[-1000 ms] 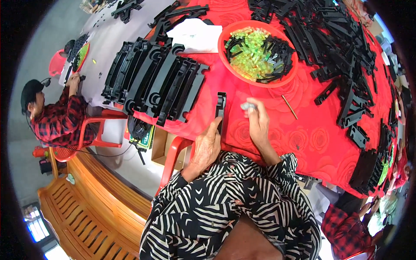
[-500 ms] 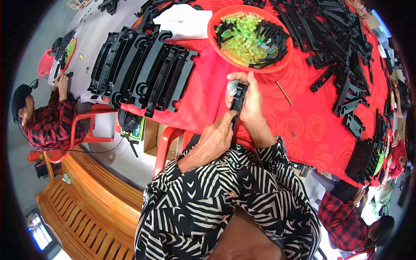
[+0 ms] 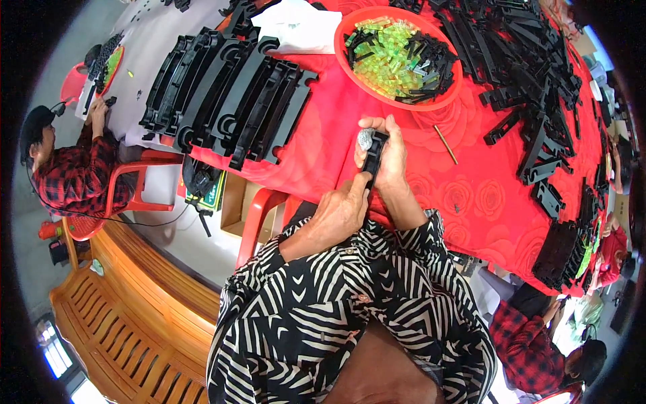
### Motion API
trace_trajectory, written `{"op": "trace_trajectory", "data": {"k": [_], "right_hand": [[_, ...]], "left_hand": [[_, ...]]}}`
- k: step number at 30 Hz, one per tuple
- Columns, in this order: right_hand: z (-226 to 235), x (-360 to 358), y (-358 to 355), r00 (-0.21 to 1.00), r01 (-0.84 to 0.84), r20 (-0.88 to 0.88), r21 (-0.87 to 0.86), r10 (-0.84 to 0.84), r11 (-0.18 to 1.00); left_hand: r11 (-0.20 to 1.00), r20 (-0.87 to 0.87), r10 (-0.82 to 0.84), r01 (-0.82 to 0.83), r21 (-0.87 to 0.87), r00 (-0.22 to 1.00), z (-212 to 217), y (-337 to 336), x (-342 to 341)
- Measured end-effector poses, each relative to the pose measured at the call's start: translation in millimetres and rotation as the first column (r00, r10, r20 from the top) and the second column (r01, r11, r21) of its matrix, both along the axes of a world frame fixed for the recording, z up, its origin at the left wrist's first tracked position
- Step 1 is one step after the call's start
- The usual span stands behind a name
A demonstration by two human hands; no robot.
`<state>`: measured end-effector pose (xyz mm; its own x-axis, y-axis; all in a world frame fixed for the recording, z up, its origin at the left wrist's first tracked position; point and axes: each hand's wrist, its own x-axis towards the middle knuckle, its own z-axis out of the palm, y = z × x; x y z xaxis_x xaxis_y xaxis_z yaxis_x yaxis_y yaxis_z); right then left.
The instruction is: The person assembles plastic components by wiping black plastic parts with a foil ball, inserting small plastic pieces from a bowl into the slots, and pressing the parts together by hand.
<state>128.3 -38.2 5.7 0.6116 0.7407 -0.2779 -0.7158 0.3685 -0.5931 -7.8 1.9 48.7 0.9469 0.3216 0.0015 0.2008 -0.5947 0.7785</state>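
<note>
Near centre, toward 1 o'clock, head view: black plastic bar (image 3: 375,156), left hand (image 3: 340,212) gripping its near end, right hand (image 3: 390,158) wrapped round the far end. Silvery wad (image 3: 365,139) at right fingers; held or worn, can't tell. From bar: neat row of black brackets (image 3: 229,97) at 10 o'clock, probably done; loose black parts heap (image 3: 508,57) at 2, likely left; red basin (image 3: 418,106) at 12–1.

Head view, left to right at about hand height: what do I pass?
Co-worker in red-and-black plaid shirt → row of black plastic parts → left hand → right hand, both hands on a narrow black plastic part → thin brown stick → heap of loose black parts.
</note>
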Motion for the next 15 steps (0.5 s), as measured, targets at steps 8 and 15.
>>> {"op": "trace_trajectory", "data": {"k": [8,15], "right_hand": [[-8.3,14.7,-9.6,0.965,0.241,-0.115,0.044,-0.234,0.97],[-3.1,2.9,4.6,0.882,0.39,0.32,-0.089,-0.345,0.916]], "left_hand": [[0.995,0.111,0.038,-0.047,0.088,0.993,3.0,-0.2,-15.1],[0.944,0.174,0.152,-0.195,0.265,0.973,-8.5,14.0,-33.0]]}}
